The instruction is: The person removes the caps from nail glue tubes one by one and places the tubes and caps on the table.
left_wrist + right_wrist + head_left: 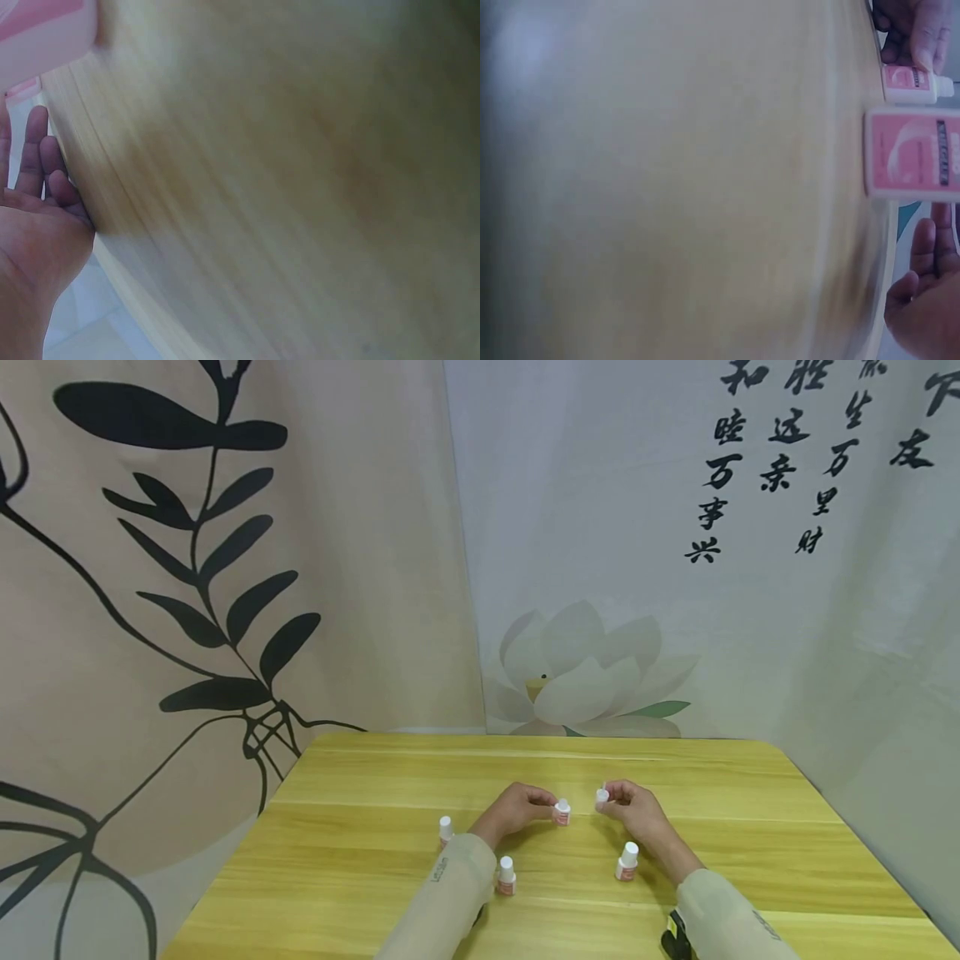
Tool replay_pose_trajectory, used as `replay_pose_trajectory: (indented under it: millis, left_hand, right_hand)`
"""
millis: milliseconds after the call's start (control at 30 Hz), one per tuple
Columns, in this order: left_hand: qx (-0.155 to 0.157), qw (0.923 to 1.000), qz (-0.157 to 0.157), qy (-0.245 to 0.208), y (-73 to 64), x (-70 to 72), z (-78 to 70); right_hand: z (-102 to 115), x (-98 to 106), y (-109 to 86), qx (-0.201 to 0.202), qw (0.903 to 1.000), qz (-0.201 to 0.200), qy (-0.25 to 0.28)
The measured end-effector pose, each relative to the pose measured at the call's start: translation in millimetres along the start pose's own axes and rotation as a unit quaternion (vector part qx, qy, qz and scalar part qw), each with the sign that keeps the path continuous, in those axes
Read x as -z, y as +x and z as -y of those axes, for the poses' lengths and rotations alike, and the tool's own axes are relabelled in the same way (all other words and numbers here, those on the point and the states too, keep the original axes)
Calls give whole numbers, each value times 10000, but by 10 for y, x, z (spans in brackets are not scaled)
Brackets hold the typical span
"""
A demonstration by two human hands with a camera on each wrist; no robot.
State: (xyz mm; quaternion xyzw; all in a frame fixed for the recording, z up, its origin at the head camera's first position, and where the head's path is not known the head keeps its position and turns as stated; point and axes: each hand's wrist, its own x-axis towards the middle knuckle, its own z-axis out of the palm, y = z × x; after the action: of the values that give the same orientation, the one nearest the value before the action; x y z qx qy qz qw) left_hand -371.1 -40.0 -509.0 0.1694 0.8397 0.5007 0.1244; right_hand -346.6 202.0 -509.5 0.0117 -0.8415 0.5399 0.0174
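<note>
My left hand (519, 807) pinches a small white nail glue bottle (562, 813) with a pink label, upright at the tabletop. Its top is a short white neck, lower than the capped bottles' tops. In the right wrist view, those fingers grip the bottle (907, 84) by its side. Between thumb and fingertips my right hand (639, 812) holds a small white cap (602, 797), a thin piece pointing up from it. A capped glue bottle (627, 862) stands below the right hand. Another bottle (506, 877) stands beside the left sleeve.
A further bottle (446, 828) stands left of the left forearm, partly hidden by the sleeve. The yellow wooden table (360, 777) meets a printed curtain (390, 568) behind. Near the right sleeve is a black wrist device (677, 935).
</note>
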Motion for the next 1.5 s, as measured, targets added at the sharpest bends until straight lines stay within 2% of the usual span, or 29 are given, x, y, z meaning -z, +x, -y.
replay_pose_trajectory:
  millis: [567,1500]
  left_hand:
    - [4,10000,28,4,-28,4,-30]
    - [191,9998,-4,-35,-46,10,-57]
  right_hand:
    - [-31,-16,-21,5,9978,472,-455]
    - [-22,-48,-51,185,9946,644,-795]
